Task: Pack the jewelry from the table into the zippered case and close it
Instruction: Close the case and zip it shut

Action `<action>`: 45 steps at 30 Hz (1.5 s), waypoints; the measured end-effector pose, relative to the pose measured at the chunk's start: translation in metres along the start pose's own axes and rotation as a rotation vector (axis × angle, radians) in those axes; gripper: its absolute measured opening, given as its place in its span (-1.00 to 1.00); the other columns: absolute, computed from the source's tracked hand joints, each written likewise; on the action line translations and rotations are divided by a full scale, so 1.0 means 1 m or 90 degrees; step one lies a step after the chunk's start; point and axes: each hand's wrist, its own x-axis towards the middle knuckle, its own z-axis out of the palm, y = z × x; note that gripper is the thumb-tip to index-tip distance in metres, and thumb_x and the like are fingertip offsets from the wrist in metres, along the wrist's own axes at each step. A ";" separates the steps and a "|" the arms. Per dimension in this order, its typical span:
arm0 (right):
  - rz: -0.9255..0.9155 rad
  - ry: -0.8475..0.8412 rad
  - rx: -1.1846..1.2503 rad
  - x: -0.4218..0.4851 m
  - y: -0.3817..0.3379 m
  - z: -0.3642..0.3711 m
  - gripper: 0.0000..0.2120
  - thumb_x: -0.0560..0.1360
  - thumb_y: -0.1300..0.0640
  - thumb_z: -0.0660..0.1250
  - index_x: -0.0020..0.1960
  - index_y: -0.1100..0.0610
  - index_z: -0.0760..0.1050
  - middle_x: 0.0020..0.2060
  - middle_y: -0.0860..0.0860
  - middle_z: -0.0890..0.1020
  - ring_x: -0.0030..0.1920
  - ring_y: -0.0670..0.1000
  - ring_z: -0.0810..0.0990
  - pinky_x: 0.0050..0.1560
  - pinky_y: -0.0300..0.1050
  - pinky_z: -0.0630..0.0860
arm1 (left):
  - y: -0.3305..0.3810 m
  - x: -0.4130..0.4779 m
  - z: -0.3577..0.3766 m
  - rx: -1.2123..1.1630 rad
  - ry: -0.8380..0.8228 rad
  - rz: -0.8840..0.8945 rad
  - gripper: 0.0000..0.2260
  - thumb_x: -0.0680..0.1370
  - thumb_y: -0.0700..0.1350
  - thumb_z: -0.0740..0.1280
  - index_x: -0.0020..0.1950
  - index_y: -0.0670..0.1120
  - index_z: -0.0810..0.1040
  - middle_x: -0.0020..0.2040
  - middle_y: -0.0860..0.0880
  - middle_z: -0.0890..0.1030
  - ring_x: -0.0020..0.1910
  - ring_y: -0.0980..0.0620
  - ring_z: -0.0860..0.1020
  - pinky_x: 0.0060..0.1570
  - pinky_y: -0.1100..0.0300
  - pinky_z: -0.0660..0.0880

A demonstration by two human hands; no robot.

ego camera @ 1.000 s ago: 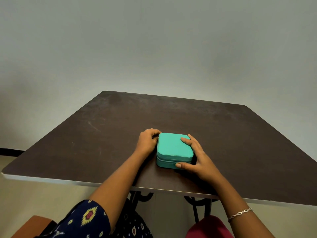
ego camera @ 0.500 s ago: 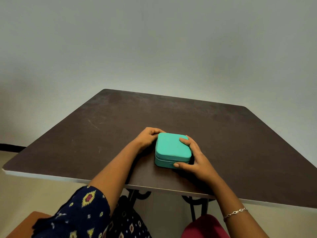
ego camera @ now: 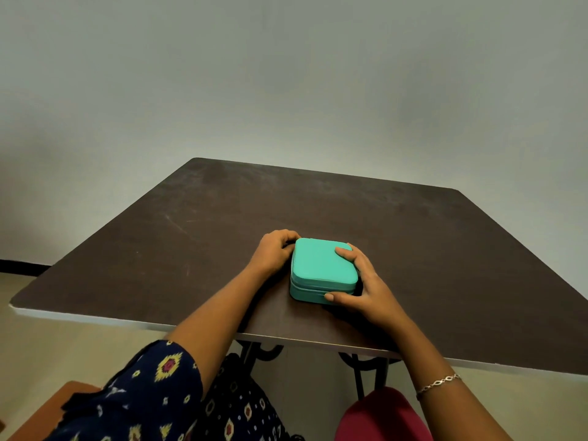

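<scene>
Head view: your zippered case (ego camera: 318,265), a teal box with rounded corners, lies flat on the dark brown table (ego camera: 318,202), with the table's pale front edge a short way nearer to you than the case. Its lid is down on its base, and a thin seam runs along the case's near wall and left wall. Your right hand (ego camera: 369,288) grips the case from its right side: the thumb (ego camera: 337,296) presses against the near wall close to the near right corner, the forefinger (ego camera: 345,252) lies across the lid by the far right corner, and the palm sits against the right wall. Your left hand (ego camera: 273,249) is at the case's far left corner, knuckles up and fingers curled in towards that corner; the fingertips are hidden behind the hand, so you cannot tell whether they pinch a zipper pull or only touch the case. The two hands are apart, with the case between them. A thin silver bracelet (ego camera: 439,382) circles your right wrist, well nearer to you than the case, and a dark blue patterned sleeve (ego camera: 152,386) covers your left upper arm.
</scene>
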 end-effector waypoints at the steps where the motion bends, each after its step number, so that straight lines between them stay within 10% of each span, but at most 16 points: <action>1: 0.001 0.004 0.002 0.000 0.000 0.001 -0.32 0.35 0.12 0.48 0.32 -0.16 0.19 0.40 -0.17 0.13 0.35 -0.11 0.19 0.34 -0.16 0.25 | 0.001 -0.002 0.000 0.009 0.031 -0.002 -0.82 0.54 -0.27 0.24 0.06 -0.19 0.60 0.04 -0.09 0.63 0.03 -0.02 0.56 -0.01 0.22 0.42; 15: 0.012 0.009 -0.001 0.001 -0.003 0.002 -0.36 0.37 0.12 0.46 0.30 -0.14 0.19 0.42 -0.11 0.14 0.29 -0.11 0.22 0.26 -0.20 0.29 | 0.005 -0.026 0.002 0.012 0.164 -0.115 -0.88 0.53 -0.26 0.25 -0.08 -0.20 0.59 -0.06 -0.14 0.64 -0.03 -0.08 0.55 -0.13 0.21 0.38; 36: 0.021 0.006 -0.010 0.001 -0.003 0.003 -0.33 0.37 0.12 0.45 0.37 -0.06 0.19 0.44 -0.07 0.13 0.35 -0.03 0.23 0.29 -0.11 0.30 | 0.013 -0.105 -0.008 -0.069 0.040 -0.063 -0.91 0.54 -0.23 0.24 -0.11 -0.12 0.52 0.01 0.14 0.55 0.02 0.17 0.49 -0.05 0.31 0.39; 45: 0.014 0.015 -0.019 0.000 -0.003 0.004 -0.33 0.36 0.09 0.46 0.36 -0.08 0.20 0.43 -0.11 0.15 0.33 -0.09 0.23 0.30 -0.14 0.27 | 0.028 -0.115 0.010 -0.046 0.046 -0.029 -0.90 0.51 -0.21 0.31 -0.16 -0.03 0.47 0.31 0.04 0.45 0.32 0.05 0.38 0.34 0.07 0.29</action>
